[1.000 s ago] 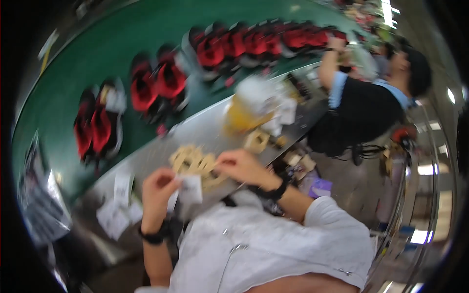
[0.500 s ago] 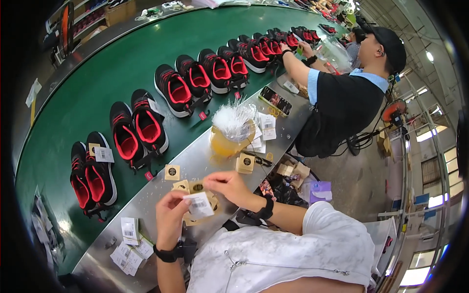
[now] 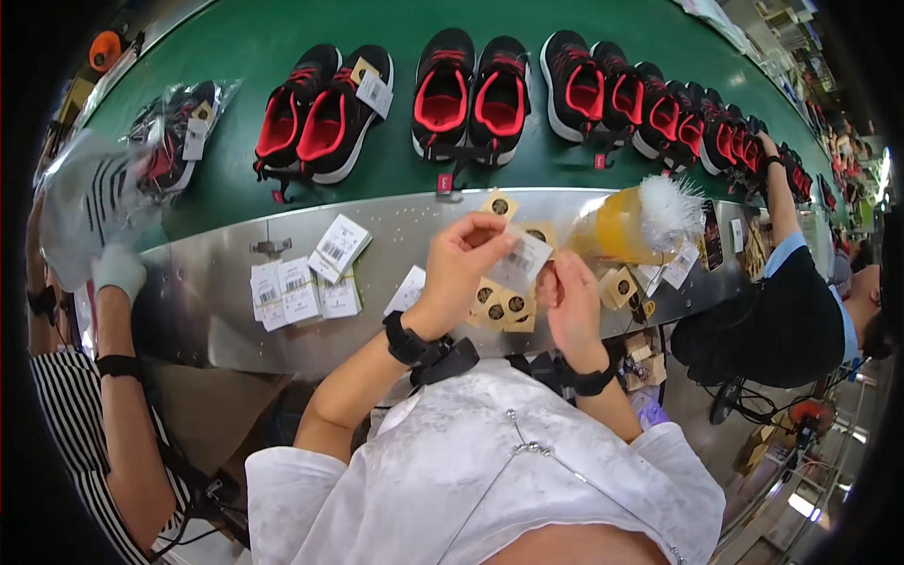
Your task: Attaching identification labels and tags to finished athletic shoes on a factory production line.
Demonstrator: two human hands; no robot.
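Note:
My left hand (image 3: 461, 268) pinches a white paper hang tag (image 3: 521, 261) with a printed barcode. My right hand (image 3: 572, 306) is closed at the tag's right edge, thumb and fingers together; what it grips is hidden. Just beyond the white tag, partly covered by it, shows a square brown card tag (image 3: 540, 232) with a dark round emblem. Several more brown tags (image 3: 499, 306) lie on the metal ledge below and between my hands. Another white tag (image 3: 407, 290) lies beside my left wrist.
Banded white tag stacks (image 3: 303, 287) lie left on the metal ledge (image 3: 212, 292). Black-and-red sneakers (image 3: 471, 99) line the green belt (image 3: 235, 38). A yellow container with white plastic fasteners (image 3: 626, 226) stands right. At left, a co-worker's gloved hand (image 3: 120, 271) holds a plastic bag; another co-worker reaches in at right.
My view has swung left, bringing the left co-worker and a bagged pair of shoes into sight. My hands have stayed close together, with the white tag still in the left.

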